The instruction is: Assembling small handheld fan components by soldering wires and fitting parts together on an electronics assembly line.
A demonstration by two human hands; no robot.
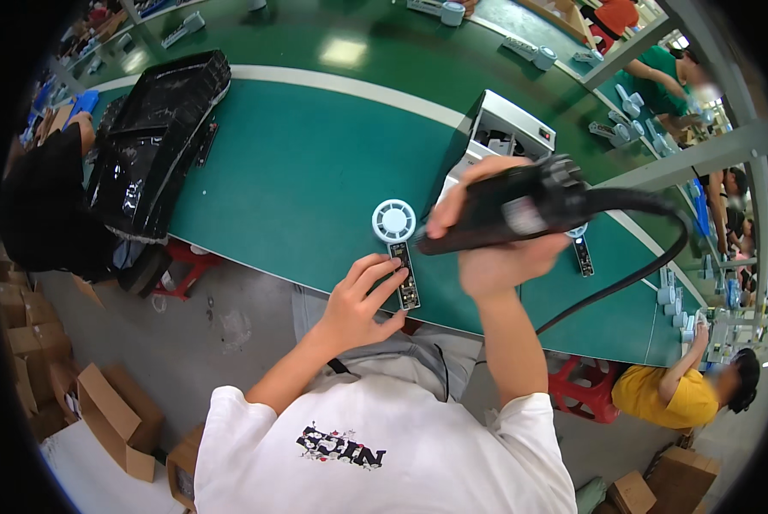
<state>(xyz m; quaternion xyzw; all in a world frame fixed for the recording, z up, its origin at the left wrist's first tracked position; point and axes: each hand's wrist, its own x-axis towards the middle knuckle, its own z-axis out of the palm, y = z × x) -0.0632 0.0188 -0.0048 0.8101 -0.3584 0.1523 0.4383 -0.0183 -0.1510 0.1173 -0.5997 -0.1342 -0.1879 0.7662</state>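
Observation:
On the green bench lies a small handheld fan [393,221], its round pale blue head pointing away from me. Its handle is uncovered, and a narrow circuit board [408,287] shows inside. My left hand [363,300] grips this handle, fingertips on its upper part and thumb at the lower end. Above and to the right, my right hand [504,261] is wrapped round a black corded electric screwdriver [495,206], tilted and slightly blurred. Its tip points left towards the fan, apart from it; the bit cannot be made out.
Behind the screwdriver stands a white box-shaped machine [521,124], probably a screw feeder. Another opened fan [582,253] lies to the right, near the hanging black cable [675,248]. A black plastic tray [157,146] sits at left. Co-workers sit on both sides; a conveyor [315,43] carries fans beyond.

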